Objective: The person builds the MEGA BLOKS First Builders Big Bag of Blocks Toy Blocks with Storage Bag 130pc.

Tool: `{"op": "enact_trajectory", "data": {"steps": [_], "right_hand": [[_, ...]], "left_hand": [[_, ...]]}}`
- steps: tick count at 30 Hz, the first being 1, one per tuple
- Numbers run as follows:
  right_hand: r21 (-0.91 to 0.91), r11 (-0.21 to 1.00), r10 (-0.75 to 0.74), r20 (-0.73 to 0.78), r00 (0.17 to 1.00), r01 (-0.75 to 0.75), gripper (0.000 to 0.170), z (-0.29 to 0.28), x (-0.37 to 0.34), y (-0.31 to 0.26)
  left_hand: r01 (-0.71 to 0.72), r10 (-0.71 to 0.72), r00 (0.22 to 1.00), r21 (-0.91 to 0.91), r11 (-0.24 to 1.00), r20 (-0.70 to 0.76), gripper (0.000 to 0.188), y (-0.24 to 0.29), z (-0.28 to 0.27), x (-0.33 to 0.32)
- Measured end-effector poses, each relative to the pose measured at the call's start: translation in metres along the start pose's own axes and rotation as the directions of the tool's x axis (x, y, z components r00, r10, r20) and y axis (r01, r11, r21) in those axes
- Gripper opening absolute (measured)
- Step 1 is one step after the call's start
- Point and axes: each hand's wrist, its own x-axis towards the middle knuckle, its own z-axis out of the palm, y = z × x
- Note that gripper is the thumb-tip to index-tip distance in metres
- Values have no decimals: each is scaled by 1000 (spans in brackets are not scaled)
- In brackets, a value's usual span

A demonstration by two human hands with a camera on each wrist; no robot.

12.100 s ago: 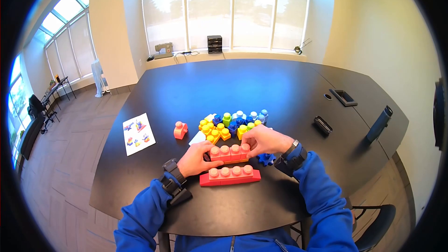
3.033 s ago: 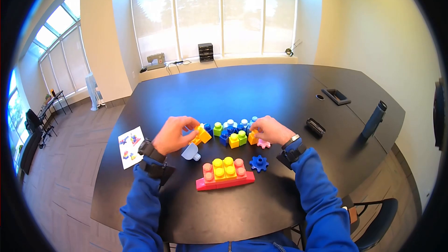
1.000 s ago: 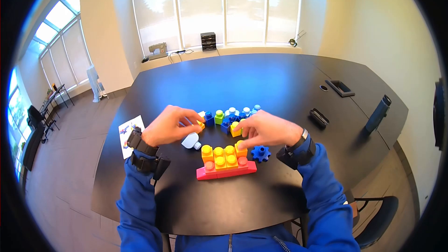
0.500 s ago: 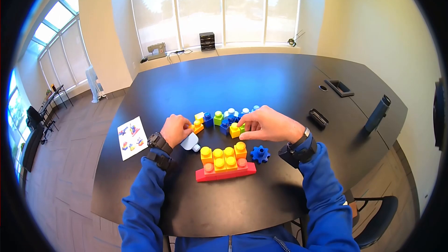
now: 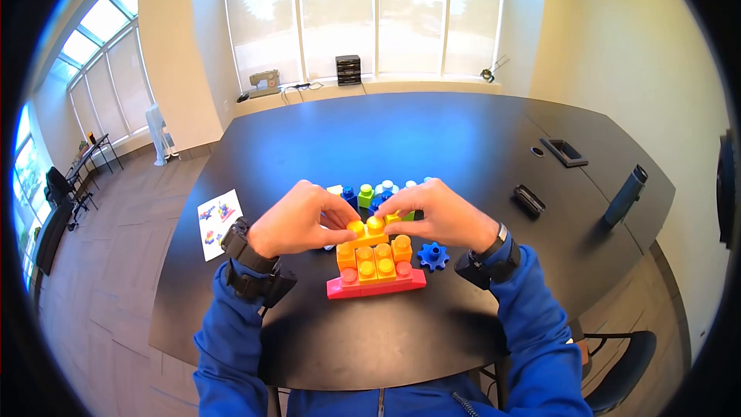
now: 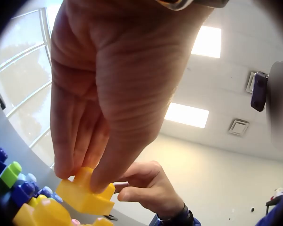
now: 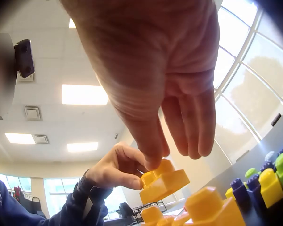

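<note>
mid-frame, the left hand [image 5: 301, 220] pinches a yellow block [image 5: 370, 238] over the stack [image 5: 375, 269]; the right hand's [image 5: 445, 218] grip i cannot tell. stacking, it seems: align, then press.

Dark table [image 5: 324, 351] carrying block stack [image 5: 376, 270], blue gear [image 5: 433, 257], printed sheet [image 5: 214, 220], bottle [image 5: 624, 198]

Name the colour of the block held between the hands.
The block is yellow, clearest in the left wrist view.

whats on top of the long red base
Stacked on the long red plastic base are yellow studded plastic blocks, with a coral stud at each end; what the yellow blocks cover is hidden.
</note>
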Motion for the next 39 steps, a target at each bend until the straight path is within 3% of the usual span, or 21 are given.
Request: {"op": "enact_trajectory", "data": {"steps": [5,11,15,18,23,28,30,31,32,34,35,36,39], "right_hand": [[17,997,74,74,994,-76,14,-2,0,-11],[113,978,157,168,973,-177,13,0,-1,-9],[70,972,207,216,954,-226,13,2,0,-12],[57,981,170,220,961,-186,12,5,1,-11],[-37,995,94,196,976,-88,14,8,1,-11],[-46,995,93,203,975,-86,14,11,-1,-8],[-46,995,98,211,973,-90,14,5,-1,-8],[-15,992,122,227,966,-121,15,1,-2,-9],[18,988,146,242,959,-155,17,-2,-4,-10],[-24,990,138,241,961,-136,21,-10,-7,-1],[-57,991,130,173,976,-122,22,-14,-9,3],[-90,990,115,108,987,-106,23,-19,-10,5],[-57,983,180,88,980,-175,24,-37,-14,16]], "left_hand": [[-12,12,999,-4,1000,40,25,-5,13,4],[13,-24,994,99,995,107,25,-4,22,8],[0,-18,992,148,989,123,26,-6,24,8],[0,-32,991,230,973,133,26,-5,26,9],[-18,-11,991,214,977,133,27,-11,28,9],[5,-36,987,193,981,157,34,-15,25,10],[-84,44,983,218,972,181,51,-21,20,7],[-105,65,982,232,967,175,73,-22,17,4],[-112,71,982,236,965,177,73,-22,13,1],[16,-30,996,167,986,82,85,-18,9,-6],[48,-68,994,210,977,90,102,-21,10,-9],[44,-65,993,212,976,94,102,-24,17,-15],[49,-54,998,153,987,29,134,-37,48,-41]]}}
